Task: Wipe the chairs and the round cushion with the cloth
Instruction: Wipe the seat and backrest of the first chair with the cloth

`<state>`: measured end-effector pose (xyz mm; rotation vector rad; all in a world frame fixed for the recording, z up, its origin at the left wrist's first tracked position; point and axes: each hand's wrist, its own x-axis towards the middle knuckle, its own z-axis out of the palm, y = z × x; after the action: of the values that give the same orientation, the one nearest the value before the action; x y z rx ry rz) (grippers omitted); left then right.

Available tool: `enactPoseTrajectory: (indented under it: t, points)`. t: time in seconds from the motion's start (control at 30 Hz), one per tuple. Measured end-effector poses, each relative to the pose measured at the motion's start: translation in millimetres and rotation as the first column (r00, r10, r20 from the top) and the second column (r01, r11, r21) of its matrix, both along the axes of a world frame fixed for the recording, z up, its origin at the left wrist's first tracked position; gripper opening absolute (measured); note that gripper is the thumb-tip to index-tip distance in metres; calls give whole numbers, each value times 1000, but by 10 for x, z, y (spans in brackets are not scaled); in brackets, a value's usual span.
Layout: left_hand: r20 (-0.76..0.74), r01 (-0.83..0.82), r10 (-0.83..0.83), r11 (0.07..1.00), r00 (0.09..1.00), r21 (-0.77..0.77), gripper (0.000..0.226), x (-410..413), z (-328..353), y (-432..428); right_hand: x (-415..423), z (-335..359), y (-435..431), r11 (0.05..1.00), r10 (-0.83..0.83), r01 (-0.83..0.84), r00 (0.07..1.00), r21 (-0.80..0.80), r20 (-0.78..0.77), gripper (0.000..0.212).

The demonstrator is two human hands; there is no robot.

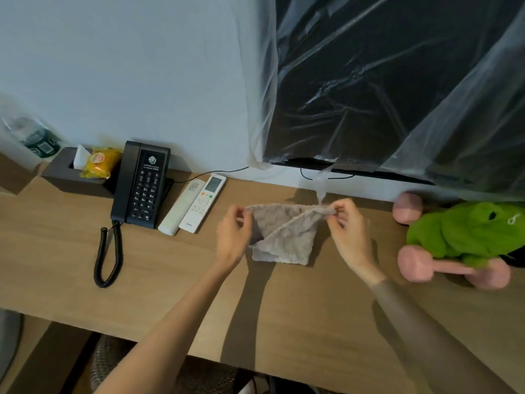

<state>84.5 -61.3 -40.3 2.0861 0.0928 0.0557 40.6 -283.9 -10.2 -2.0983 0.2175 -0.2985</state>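
A small grey-beige fluffy cloth (284, 237) hangs stretched between my two hands just above the wooden desk (170, 280). My left hand (231, 237) pinches its upper left corner. My right hand (348, 231) pinches its upper right corner. The cloth's lower edge touches or nearly touches the desk top. Below the desk's front edge a woven seat (108, 362), perhaps a chair, shows in part. No round cushion is in view.
On the desk's left stand a black telephone (142, 186) with a coiled cord, two white remotes (196, 206), a dark tissue box (74, 174) and a yellow packet (99, 163). Pink dumbbells (443, 268) and a green plush toy (468, 231) lie right. A plastic-covered screen (383, 81) hangs behind.
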Motion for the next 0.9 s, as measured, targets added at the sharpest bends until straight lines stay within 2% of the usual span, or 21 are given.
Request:
enactPoseTrajectory:
  t: [0.2, 0.33, 0.43, 0.57, 0.7, 0.8, 0.9]
  points:
    - [177, -143, 176, 973, 968, -182, 10, 156, 630, 475, -48, 467, 81, 990, -128, 141, 949, -26, 288, 29]
    - [226, -128, 156, 982, 961, -137, 11, -49, 802, 707, -274, 563, 213, 978, -165, 200, 912, -56, 375, 27]
    - [192, -95, 112, 991, 975, -96, 13, -362, 663, 850, -581, 400, 331, 975, -158, 198, 938, -101, 308, 22]
    - [126, -59, 61, 998, 990, -21, 9, -826, 337, 1053, -1102, -22, 464, 962, -228, 243, 966, -123, 124, 23]
    - [58, 23, -23, 1000, 998, -11, 16, -1184, 107, 1234, -1510, -346, 596, 966, -259, 257, 965, -30, -45, 27]
    - [-41, 65, -71, 989, 997, -133, 16, -1325, 12, 1304, -1636, -469, 650, 972, -222, 228, 968, 49, -116, 26]
    - [-106, 26, -46, 983, 993, -183, 19, -1334, -68, 1310, -1626, -582, 655, 979, -199, 201, 965, -3, -173, 24]
